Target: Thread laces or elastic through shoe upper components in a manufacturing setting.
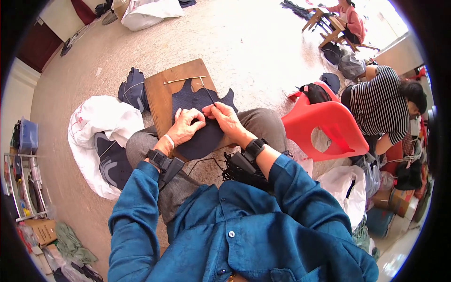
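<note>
A dark navy piece of cut fabric, with pointed projections along its far edge, lies on a wooden board across my lap. My left hand rests on the fabric, its thumb and forefinger curled together; what is between them is hidden. Beside it, my right hand pinches a thin black strip that slants up and away over the fabric. A pale, T-shaped tip shows at the strip's far end. A long brass-coloured needle-like tool lies across the board's far part.
A tied dark fabric bundle and a white sack holding dark cut pieces are at the left. To the right stands a red plastic stool, near a person in a striped top. Black strips hang by my right knee.
</note>
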